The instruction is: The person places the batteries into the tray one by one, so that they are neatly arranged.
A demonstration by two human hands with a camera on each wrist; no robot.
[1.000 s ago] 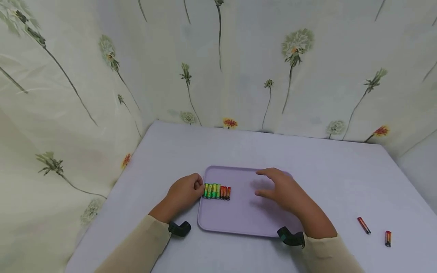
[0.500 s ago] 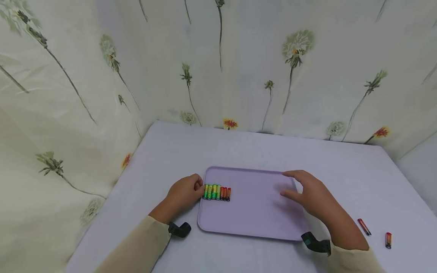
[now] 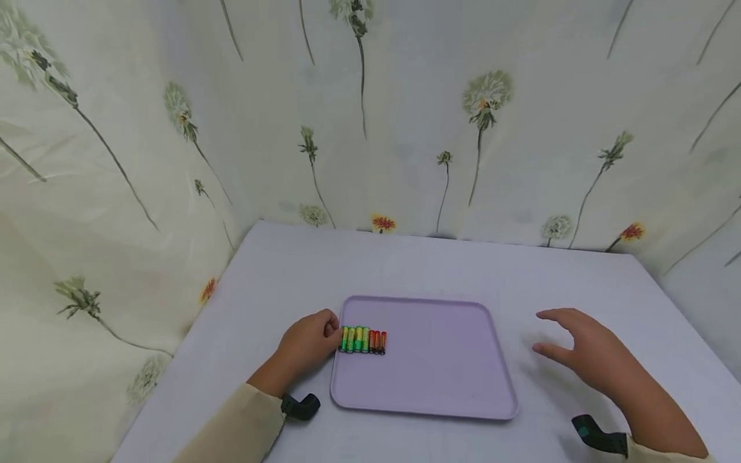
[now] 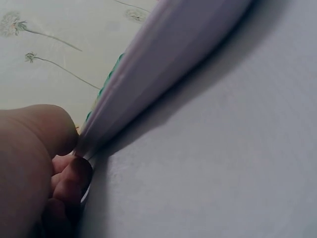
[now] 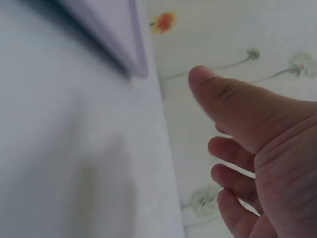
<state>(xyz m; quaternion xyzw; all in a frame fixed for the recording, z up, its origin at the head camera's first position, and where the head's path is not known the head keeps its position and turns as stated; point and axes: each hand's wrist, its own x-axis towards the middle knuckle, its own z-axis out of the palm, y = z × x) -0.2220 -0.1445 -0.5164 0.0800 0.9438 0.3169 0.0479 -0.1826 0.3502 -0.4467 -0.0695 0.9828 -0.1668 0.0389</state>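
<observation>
A light purple tray (image 3: pixel 428 360) lies on the table. Along its left side is a row of batteries: several green-and-yellow batteries (image 3: pixel 354 339), then three thinner red batteries (image 3: pixel 377 342). My left hand (image 3: pixel 309 341) is at the tray's left edge. In the left wrist view, its thumb and curled fingers (image 4: pixel 72 178) pinch the tray's rim (image 4: pixel 131 84). Out to the right of the tray, my right hand (image 3: pixel 590 347) hovers over the table, holding nothing, with thumb and forefinger spread apart. The right wrist view shows that hand's fingers (image 5: pixel 233 173) relaxed, and a tray corner (image 5: pixel 133 64).
The table (image 3: pixel 440 263) has a pale cover. Behind it and at its left hangs a cloth (image 3: pixel 405 128) printed with dandelions. A black wrist camera (image 3: pixel 301 407) sits on the left wrist and another (image 3: pixel 599 437) on the right.
My right hand has moved from over the tray to the right, beyond its edge. My left hand stays at the rim. Two loose red batteries seen earlier at the right no longer show.
</observation>
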